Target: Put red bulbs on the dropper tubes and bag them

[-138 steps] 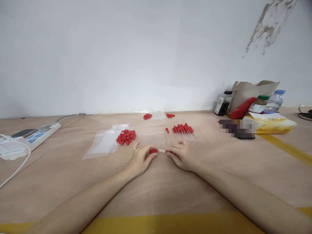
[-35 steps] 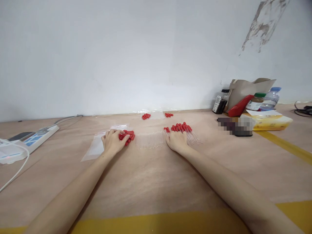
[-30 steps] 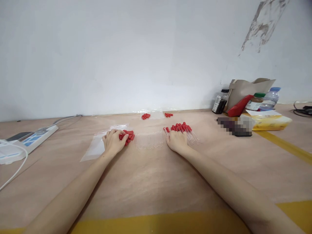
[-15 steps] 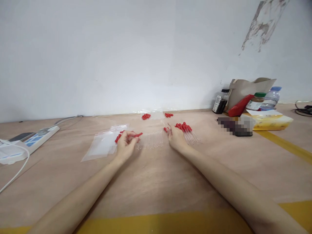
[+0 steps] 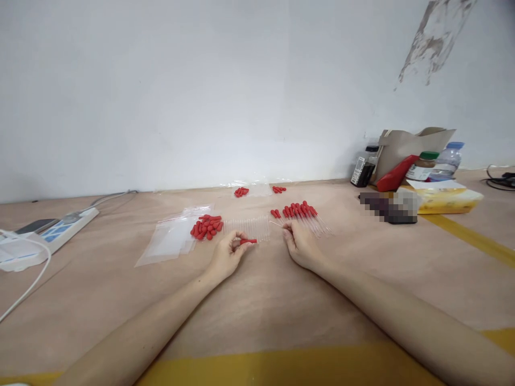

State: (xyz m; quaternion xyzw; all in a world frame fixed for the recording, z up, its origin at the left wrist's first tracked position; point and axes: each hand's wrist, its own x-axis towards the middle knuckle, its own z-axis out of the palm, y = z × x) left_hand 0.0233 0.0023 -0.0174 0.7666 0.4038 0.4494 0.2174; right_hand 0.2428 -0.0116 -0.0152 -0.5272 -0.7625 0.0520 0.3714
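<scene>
Left hand (image 5: pixel 226 255): thumb and fingers pinched on one red rubber bulb (image 5: pixel 249 241), narrow end pointing right. Bulb sits just on the near side of the row of clear pipette tubes (image 5: pixel 246 228), mid-table.

Right hand (image 5: pixel 303 247): fingertips closed on one slim clear tube (image 5: pixel 276 223), its free end slanting left and away toward the table's far edge. Other fingers curled; can't tell if they touch anything underneath.

Just changed: a second ago the left hand was in the bulb pile (image 5: pixel 207 227) and the right was down by the droppers. Now the left is off the pile with one bulb and has come to mid-table; the right has a tube up. Net: one bulb plus one tube in hand, near each other, not touching, so not joined.

Also: two droppers (image 5: pixel 275 213) now lie just left of the assembled batch (image 5: pixel 300 209); one there about five seconds back. So one more done, judging by that. Plenty of loose bulbs and tubes left.

Around: zip bags (image 5: pixel 161 245) flat on the table (image 5: pixel 249 311), left of the pile. Two small bulb clusters (image 5: pixel 241 191) near the far edge, by the wall.
</scene>
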